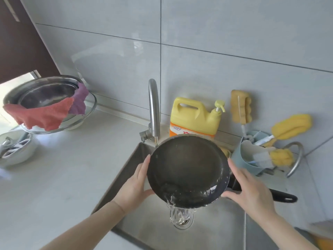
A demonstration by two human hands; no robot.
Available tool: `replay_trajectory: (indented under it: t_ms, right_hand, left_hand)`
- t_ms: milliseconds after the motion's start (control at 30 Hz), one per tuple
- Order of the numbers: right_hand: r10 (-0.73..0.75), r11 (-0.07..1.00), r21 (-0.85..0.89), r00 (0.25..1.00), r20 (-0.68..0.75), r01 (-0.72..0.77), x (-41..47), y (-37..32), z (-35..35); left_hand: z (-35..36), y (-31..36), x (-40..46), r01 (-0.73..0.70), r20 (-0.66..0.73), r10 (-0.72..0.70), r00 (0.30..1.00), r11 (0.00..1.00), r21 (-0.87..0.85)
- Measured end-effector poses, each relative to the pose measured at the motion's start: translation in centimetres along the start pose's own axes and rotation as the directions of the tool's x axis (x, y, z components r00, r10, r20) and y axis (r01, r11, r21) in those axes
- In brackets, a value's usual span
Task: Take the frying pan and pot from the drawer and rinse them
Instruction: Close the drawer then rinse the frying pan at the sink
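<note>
Bright daylight from the left, glare on the wall tiles [115,56], edges bowed.

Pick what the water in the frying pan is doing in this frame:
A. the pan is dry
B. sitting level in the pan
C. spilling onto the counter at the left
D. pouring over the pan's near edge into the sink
D: the frying pan, held between the left hand and right hand, tips toward the camera, and water runs off its near edge down to the sink drain.
</note>
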State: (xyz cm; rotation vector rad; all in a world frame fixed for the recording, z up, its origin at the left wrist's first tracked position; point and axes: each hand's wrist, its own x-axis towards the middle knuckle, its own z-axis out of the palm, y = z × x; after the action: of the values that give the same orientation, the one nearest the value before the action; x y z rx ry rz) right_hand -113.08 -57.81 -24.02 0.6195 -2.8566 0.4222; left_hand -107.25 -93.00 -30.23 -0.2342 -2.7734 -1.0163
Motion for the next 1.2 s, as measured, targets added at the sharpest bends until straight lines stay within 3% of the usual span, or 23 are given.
replay_trajectory:
  t_ms: [67,167,333,500,633,733,800,967,1100,1200]
  right_hand:
    - [-0.115,0.992,-0.072,0.977,-0.181,0.103,-0.6,0.4,-0.5]
    - [-0.193,0.978,-0.149,0.913,-0.359,0.148,-1.2,0.9,-1.0]
    - [-0.245,0.958,-0.253,0.837,-0.489,0.132,-1.8,0.6,-2.6]
    - [-0.254,0.953,-0.273,0.832,-0.494,0.130,-1.9,0.4,-4.2]
    - [-0.178,0.975,-0.188,0.925,-0.335,0.120,-2.1,1.0,-3.8]
    - [-0.019,0.998,-0.057,0.998,-0.058,0.016,-2.2,0.8,-3.7]
    - [0.067,0.997,0.022,0.990,0.126,-0.070,-2.2,0.9,-3.3]
    - [0.161,0.978,0.066,0.911,0.379,-0.200,-1.0,0.6,-2.2]
    - [0.142,0.925,0.190,0.761,0.633,-0.330,0.6,-0.3,-0.7]
    - [0.090,0.885,0.244,0.660,0.746,-0.397,0.9,-1.0,1.4]
  left_hand:
    - [0.5,0.4,-0.3,-0.120,-0.179,0.138,0.974,0.987,0.110]
    - [0.0,1.4,0.4,-0.248,-0.339,0.351,0.873,0.917,0.311]
    - [-1.8,3.5,1.9,-0.366,-0.399,0.569,0.719,0.798,0.479]
    - [-2.2,4.0,2.2,-0.375,-0.398,0.574,0.715,0.796,0.475]
    - [-1.1,3.4,1.7,-0.319,-0.293,0.459,0.839,0.850,0.418]
    - [-0.3,2.8,1.0,-0.182,-0.122,0.205,0.971,0.967,0.179]
    - [-0.3,2.5,0.8,-0.047,0.049,0.048,0.998,0.999,-0.019]
    - [-1.0,1.0,2.1,0.252,0.388,-0.122,0.913,0.918,-0.305]
    - [-4.2,0.0,3.0,0.382,0.625,-0.178,0.760,0.900,-0.209]
    - [-7.4,-0.8,4.0,0.410,0.736,-0.203,0.646,0.906,-0.110]
